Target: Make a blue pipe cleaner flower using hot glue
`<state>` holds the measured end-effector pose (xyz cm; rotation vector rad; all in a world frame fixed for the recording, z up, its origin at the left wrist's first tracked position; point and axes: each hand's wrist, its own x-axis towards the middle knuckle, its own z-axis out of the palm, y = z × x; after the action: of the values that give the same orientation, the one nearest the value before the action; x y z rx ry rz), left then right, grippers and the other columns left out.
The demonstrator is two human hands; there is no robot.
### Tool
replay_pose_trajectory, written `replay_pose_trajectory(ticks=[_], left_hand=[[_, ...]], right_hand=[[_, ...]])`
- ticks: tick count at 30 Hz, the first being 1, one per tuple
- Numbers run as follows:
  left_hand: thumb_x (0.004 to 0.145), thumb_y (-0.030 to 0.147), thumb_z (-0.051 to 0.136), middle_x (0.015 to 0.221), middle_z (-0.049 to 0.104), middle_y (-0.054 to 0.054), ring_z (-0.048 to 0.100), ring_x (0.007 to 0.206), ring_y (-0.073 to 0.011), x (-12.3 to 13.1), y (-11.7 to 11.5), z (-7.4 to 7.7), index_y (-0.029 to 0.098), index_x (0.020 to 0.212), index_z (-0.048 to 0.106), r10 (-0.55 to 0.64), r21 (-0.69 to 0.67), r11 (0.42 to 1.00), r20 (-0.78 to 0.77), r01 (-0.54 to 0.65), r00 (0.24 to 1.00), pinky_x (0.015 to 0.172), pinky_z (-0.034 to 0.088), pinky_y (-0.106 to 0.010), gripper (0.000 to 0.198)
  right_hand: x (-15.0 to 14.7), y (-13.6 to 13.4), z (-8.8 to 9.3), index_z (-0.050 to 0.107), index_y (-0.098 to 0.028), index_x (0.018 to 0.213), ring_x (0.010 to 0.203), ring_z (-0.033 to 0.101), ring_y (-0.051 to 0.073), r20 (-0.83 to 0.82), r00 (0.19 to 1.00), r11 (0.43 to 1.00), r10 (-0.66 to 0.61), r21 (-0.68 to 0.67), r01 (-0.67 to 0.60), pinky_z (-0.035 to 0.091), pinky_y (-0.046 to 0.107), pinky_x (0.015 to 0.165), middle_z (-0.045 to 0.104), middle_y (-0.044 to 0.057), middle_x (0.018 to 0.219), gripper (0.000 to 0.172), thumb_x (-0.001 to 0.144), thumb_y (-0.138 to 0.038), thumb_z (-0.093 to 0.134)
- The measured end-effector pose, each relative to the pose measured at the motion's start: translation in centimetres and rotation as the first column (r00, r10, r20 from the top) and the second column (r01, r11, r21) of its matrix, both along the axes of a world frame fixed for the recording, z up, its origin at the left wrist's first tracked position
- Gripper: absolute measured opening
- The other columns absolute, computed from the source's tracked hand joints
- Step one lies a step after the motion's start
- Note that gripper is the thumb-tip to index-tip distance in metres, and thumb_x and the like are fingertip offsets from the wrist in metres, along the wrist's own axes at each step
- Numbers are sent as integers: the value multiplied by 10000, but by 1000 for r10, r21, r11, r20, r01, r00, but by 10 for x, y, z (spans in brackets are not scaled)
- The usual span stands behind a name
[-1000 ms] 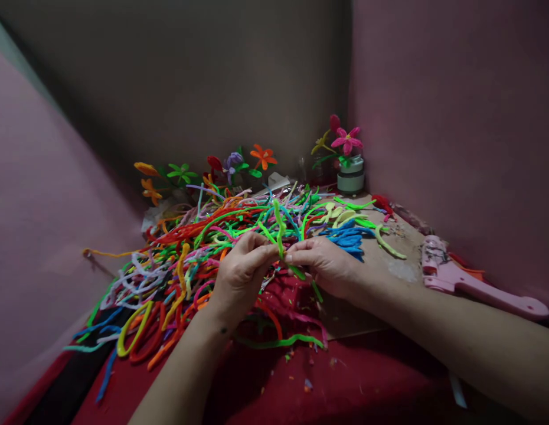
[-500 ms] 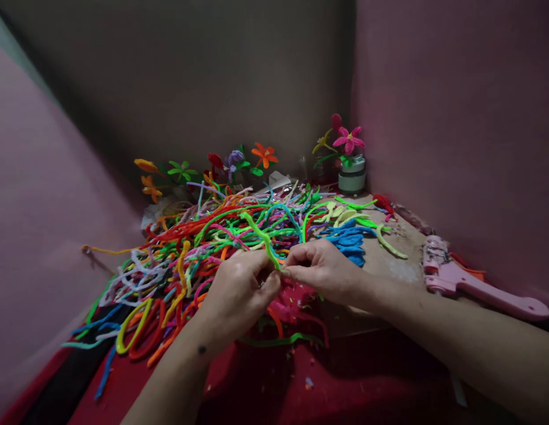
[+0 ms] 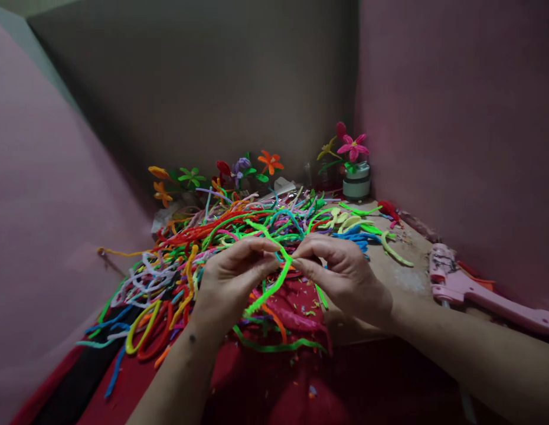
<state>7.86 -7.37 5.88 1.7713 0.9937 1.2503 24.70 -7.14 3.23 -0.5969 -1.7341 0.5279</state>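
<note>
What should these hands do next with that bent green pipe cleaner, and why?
Perhaps fold the two legs of the green pipe cleaner closer together: it makes a V, the right hand pinches its corner, both legs stand apart, and the left hand is close beside the bend.

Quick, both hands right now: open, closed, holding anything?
Left hand: thumb and forefinger at the bright green pipe cleaner; whether they grip it cannot be told.
Right hand: closed, pinching the bright green pipe cleaner at its bend.
</note>
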Motion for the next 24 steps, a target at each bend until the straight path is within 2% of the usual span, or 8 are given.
replay_pose_trajectory(ticks=[4,8,11,14,17,19,21,24], left_hand=[[732,127,634,857,574,-33,547,800,-150,-8,1,1,222,865,675,49,492,864,-297,108,954,681,448,-267,169],[756,119,604,847,591,-31,506,847,-165,-7,-5,7,208,813,640,170,611,773,-456,168,873,769,414,-312,111],[820,155,510,793,568,-24,491,781,-148,-2,-14,10,180,775,562,112,462,872,-510,161,853,735,400,-304,74],[863,259,446,665,464,15,418,615,-108,1,-19,8,176,723,490,2,102,993,-473,53,881,577,365,-249,169],[857,336,455,648,423,26,393,607,-102,0,-17,4,177,721,479,-101,-180,983,-338,41,936,537,331,-229,211],[848,349,470,668,436,25,401,634,-105,-1,-14,3,178,738,487,-99,-212,977,-288,38,953,555,333,-224,203],[845,344,472,669,440,26,396,630,-101,-1,-11,3,179,741,488,-56,-169,986,-291,6,955,556,332,-217,196],[845,320,462,654,455,26,409,612,-101,0,-8,4,180,713,482,21,-83,995,-321,-50,947,551,343,-210,194]], right_hand=[[0,-2,3,604,-139,674,595,504,92,-68,992,977,107,-180,-117,406,226,558,558,-5,635,125,791,-145,562],[0,-6,3,595,-144,672,597,505,95,-32,990,977,135,-161,-139,408,233,565,552,-3,632,124,789,-135,556],[-1,-8,1,576,-153,662,600,494,103,16,996,994,87,-62,-85,404,240,564,532,0,617,140,794,-125,539],[-3,-10,-3,572,-152,691,608,470,120,91,996,995,9,96,-18,395,261,567,521,13,618,127,785,-95,508],[-5,-11,-6,577,-141,716,623,462,133,132,991,985,-34,172,10,393,279,577,525,29,631,116,780,-93,494],[-5,-9,-5,585,-140,715,639,477,131,104,995,998,-5,65,-2,403,277,592,539,30,650,121,794,-118,496],[-5,-5,-3,595,-139,708,633,496,119,21,996,982,87,-173,-82,411,264,591,557,22,660,111,791,-164,526],[-5,1,-2,607,-135,681,566,489,98,-160,964,798,212,-541,-265,398,242,542,562,-3,611,122,731,-246,605]])
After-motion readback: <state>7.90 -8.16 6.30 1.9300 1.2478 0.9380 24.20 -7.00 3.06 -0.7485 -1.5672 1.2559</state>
